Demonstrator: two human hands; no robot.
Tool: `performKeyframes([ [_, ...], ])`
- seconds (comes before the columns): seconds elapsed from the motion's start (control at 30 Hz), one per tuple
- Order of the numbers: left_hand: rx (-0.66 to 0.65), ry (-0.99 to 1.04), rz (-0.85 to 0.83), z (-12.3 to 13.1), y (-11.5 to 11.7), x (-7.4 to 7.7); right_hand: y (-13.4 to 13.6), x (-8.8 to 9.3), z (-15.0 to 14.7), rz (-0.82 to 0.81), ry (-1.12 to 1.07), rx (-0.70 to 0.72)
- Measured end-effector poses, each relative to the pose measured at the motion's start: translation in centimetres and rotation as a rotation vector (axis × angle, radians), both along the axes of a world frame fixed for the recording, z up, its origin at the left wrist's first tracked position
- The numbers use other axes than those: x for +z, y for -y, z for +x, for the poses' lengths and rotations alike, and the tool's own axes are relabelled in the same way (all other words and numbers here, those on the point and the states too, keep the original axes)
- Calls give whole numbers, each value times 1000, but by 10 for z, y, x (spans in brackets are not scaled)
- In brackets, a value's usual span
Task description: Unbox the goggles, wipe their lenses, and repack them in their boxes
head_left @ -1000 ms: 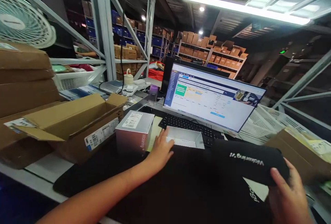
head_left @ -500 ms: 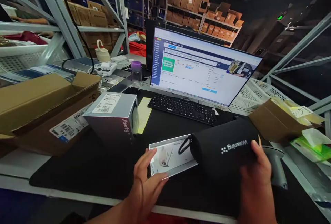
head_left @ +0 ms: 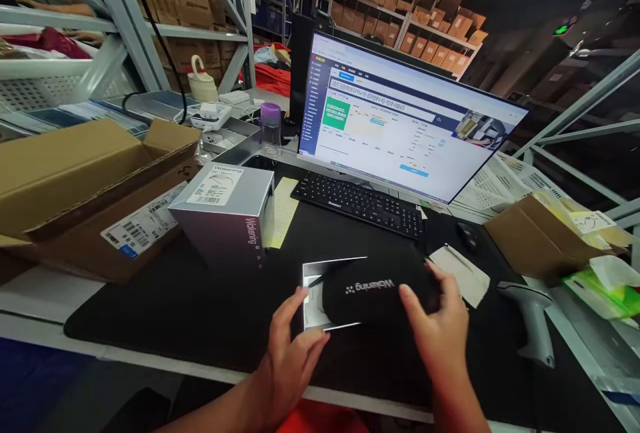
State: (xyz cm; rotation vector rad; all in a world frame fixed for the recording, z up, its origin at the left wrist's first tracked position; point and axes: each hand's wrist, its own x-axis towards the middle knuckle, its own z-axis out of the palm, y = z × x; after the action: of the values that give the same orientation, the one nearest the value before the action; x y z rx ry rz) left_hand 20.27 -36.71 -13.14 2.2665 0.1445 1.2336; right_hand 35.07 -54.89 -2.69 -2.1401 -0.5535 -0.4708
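My left hand (head_left: 293, 349) pinches the left end of a shallow white box tray (head_left: 313, 313), thumb at the near edge and fingers at the far one. In my right hand (head_left: 440, 319) is a black case (head_left: 370, 289) with white Wakening lettering, gripped at its right end. The case lies over the tray and covers most of it; only the tray's left end and parts of its rim show. Left of both hands stands a silver-grey Wakening carton (head_left: 227, 233) with a white label on top.
An open brown cardboard box (head_left: 115, 199) stands at the left. Behind the hands are a keyboard (head_left: 357, 206) and a monitor (head_left: 400, 119). A barcode scanner (head_left: 533, 319), a mouse (head_left: 467, 236), a pale paper piece (head_left: 460, 275) and a tissue pack (head_left: 605, 293) lie at the right.
My right hand has brought the black case left and down over the tray, hiding the printed inside. The mouse and the pale paper piece have come into sight.
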Motion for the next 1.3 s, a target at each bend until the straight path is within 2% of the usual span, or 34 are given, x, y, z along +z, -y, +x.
performKeyframes([
  [0.13, -19, -21, -62, 2, -2, 2, -14, 1, -2, -261, 212, -51],
  [0.23, 5, -83, -37, 3, -4, 8, -17, 11, 4, -278, 124, 2],
  [0.33, -3, -103, -32, 2, -6, 11, -18, 14, 11, -221, -73, 56],
  [0.47, -18, -94, -32, 0, -9, 7, -18, 7, 16, -49, -167, 68],
  [0.63, -33, -102, -79, -2, -10, 4, -13, -1, 21, 238, -294, 0],
  [0.73, -34, -96, -77, -2, -10, 9, -13, -2, 21, 308, -334, -24],
  [0.83, -31, -76, -47, -1, -9, 14, -19, -2, 13, 229, -258, -7],
  [0.93, -22, -54, -33, 0, -10, 13, -26, -3, 4, 161, -166, -11],
  [1.13, -28, 10, -47, 4, -17, 6, -35, -6, 3, 231, -217, -24],
  [1.2, 1, 16, -2, 4, -18, 9, -38, -5, -1, 130, -178, -27],
  [1.3, 57, -4, 83, 3, -19, 15, -39, -6, -9, -203, -4, -51],
])
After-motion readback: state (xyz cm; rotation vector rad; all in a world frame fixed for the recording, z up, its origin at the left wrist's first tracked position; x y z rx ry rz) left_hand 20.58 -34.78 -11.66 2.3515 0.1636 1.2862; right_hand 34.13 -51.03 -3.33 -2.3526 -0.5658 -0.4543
